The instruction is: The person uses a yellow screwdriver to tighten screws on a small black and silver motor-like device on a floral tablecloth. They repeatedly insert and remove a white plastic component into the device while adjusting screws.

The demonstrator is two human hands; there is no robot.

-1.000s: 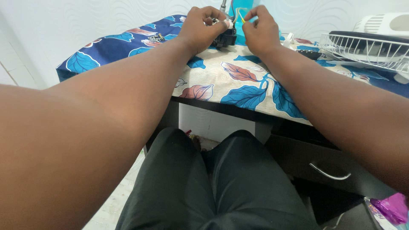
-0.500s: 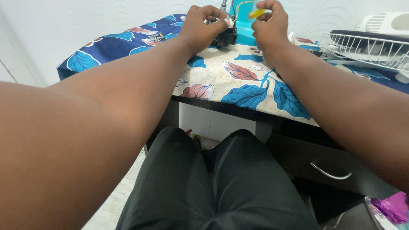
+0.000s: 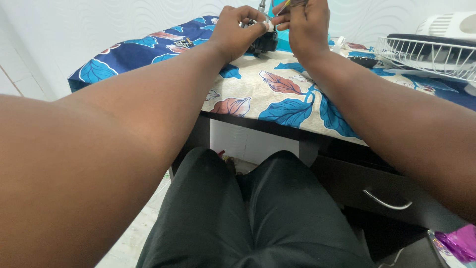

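A small black motor-like part [image 3: 263,42] was gripped by the left hand [image 3: 238,30] at the frame's top centre, above the leaf-print cloth [image 3: 277,94]; the right hand [image 3: 305,27] pinched a thin tool [image 3: 283,7]. Work appeared unfinished, loose screws [image 3: 181,43] lying upper left.

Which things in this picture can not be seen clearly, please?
- Head view: small dark part, mostly covered by the left hand.
- Thin tool in the right hand: cut off by the top edge.
- White wire fan guard: cut off at the right edge.

Small black part [image 3: 265,42], upright on tablecloth
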